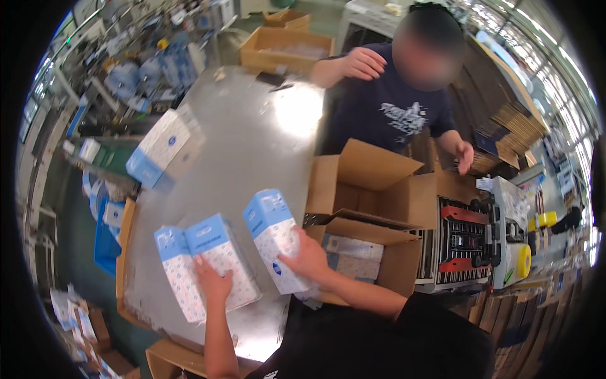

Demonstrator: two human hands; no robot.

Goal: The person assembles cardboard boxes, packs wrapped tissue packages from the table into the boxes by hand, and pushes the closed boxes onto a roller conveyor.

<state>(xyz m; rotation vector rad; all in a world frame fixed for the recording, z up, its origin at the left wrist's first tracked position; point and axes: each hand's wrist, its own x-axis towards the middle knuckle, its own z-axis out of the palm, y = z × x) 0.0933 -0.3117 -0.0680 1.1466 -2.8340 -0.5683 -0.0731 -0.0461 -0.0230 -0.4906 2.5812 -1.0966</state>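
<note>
Two white packages with blue ends and a small printed pattern lie side by side on the metal table: the left package (180, 271) and the middle package (221, 246). My left hand (213, 281) rests across them where they meet, its fingers spread and holding neither. A third package of the same kind (271, 237) leans at a tilt near the table's right edge. My right hand (308, 258) grips its right side, the thumb over the patterned face. Just right of that hand stands an open carton (398, 259) with similar packages (353, 258) inside.
Another open carton (372, 189) stands beyond the first, before a co-worker (391, 120) with both hands raised. A further package (161, 145) sits at the table's far left by a green conveyor (104, 163). A roller conveyor (464, 240) lies right. Flattened cartons (505, 120) are stacked behind.
</note>
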